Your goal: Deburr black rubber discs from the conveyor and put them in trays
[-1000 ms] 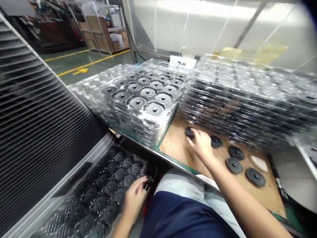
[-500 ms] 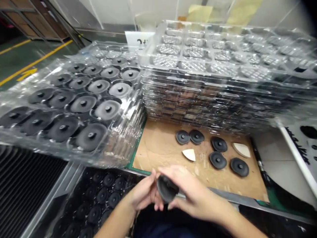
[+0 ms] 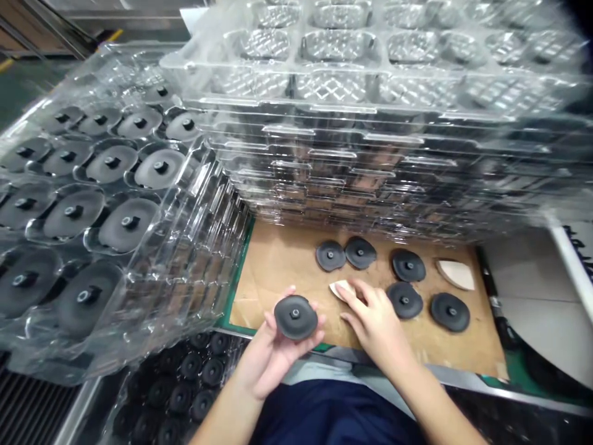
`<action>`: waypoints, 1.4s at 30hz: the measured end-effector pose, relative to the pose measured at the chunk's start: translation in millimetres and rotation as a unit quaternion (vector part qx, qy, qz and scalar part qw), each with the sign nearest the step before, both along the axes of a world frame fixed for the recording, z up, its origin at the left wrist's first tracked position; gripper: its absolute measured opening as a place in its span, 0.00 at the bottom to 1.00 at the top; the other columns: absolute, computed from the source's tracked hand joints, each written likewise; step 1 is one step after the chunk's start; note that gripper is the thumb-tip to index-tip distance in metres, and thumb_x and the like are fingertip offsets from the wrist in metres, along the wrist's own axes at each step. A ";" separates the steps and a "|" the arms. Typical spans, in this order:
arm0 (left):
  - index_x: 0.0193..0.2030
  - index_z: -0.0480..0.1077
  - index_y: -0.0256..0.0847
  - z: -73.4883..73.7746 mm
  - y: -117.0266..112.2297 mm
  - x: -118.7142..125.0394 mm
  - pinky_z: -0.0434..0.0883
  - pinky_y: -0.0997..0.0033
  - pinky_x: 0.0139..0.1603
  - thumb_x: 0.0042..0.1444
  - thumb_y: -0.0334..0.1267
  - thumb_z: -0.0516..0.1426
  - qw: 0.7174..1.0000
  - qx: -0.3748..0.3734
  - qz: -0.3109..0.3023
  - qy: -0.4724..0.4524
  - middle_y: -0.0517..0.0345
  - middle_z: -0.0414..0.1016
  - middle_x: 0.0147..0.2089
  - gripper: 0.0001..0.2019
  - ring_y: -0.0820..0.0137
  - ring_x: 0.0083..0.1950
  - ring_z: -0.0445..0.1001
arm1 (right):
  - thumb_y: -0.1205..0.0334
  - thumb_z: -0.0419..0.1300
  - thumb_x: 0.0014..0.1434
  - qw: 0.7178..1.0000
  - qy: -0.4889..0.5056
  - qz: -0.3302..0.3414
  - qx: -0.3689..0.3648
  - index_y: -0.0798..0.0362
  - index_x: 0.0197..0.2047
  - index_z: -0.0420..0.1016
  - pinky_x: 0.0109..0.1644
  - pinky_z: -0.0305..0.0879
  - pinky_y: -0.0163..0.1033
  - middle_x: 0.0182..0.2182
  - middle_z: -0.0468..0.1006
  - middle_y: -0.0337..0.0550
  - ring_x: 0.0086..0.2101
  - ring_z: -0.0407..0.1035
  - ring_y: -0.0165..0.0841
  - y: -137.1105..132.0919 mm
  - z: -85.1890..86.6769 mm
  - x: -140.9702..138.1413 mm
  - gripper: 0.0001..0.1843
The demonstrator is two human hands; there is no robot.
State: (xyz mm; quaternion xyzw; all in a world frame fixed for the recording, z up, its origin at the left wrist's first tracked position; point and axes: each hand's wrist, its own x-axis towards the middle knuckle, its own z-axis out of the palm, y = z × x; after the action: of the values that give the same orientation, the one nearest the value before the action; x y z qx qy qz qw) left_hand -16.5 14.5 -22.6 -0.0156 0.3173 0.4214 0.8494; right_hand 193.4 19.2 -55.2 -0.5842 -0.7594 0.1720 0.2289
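Observation:
My left hand (image 3: 280,352) holds a black, rounded disc-like part (image 3: 296,326) with a short hollow stem at its centre, stem side up. Its fingers support the part from below and around the rim. My right hand (image 3: 373,318) is over the brown board, its index fingertip on a small pale wedge-shaped piece (image 3: 339,288). The thumb is apart from the other fingers, and part of the wedge is hidden under them. Beside that hand lie several similar black parts, among them one black disc (image 3: 404,300) close to its knuckles.
A tall stack of clear plastic trays (image 3: 333,111) stands behind the cardboard-covered board (image 3: 273,259). To the left, another tray stack (image 3: 185,222) carries black parts. A larger pale piece (image 3: 456,274) lies at right. Below left sits a dark tray of round parts (image 3: 178,398).
My right hand has left the black part and moved to the pale wedge. My left hand now holds the part alone, stem side turned up. The view has shifted closer to the stacks.

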 end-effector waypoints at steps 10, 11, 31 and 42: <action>0.54 0.69 0.49 14.6 8.2 13.4 0.64 0.57 0.62 0.43 0.44 0.67 0.995 0.011 0.053 0.084 0.53 0.76 0.54 0.29 0.59 0.54 0.75 | 0.64 0.49 0.66 0.993 0.117 -0.020 -0.015 0.53 0.53 0.72 0.45 0.71 0.41 0.40 0.77 0.48 0.40 0.73 0.35 8.1 -9.3 -19.8 0.16; 0.53 0.70 0.49 14.9 8.7 14.1 0.64 0.58 0.63 0.42 0.44 0.68 0.994 0.005 0.058 0.096 0.53 0.76 0.54 0.28 0.59 0.55 0.75 | 0.64 0.49 0.66 0.991 0.132 -0.013 -0.018 0.53 0.52 0.72 0.44 0.72 0.40 0.39 0.78 0.47 0.39 0.73 0.34 5.6 -9.5 -20.1 0.15; 0.50 0.73 0.45 45.7 2.7 35.9 0.73 0.68 0.53 0.36 0.35 0.70 0.981 0.061 -0.025 0.183 0.54 0.79 0.48 0.29 0.60 0.52 0.75 | 0.70 0.48 0.64 0.968 0.226 0.061 0.093 0.59 0.48 0.69 0.38 0.64 0.42 0.36 0.79 0.49 0.34 0.70 0.35 -1.4 109.8 -47.5 0.13; 0.43 0.77 0.46 51.5 -4.2 39.3 0.73 0.79 0.44 0.34 0.39 0.71 0.981 0.104 -0.029 0.159 0.61 0.81 0.42 0.24 0.70 0.42 0.78 | 0.72 0.49 0.63 0.962 0.246 0.080 0.092 0.60 0.47 0.70 0.37 0.63 0.41 0.34 0.78 0.47 0.32 0.69 0.34 -11.9 112.1 -35.8 0.12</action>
State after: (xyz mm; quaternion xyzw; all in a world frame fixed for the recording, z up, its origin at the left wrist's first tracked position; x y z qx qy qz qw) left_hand 22.8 10.3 28.9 0.1490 0.4031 0.4243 0.7971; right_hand 157.5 7.3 56.8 -0.4382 -0.7363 0.2575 0.4467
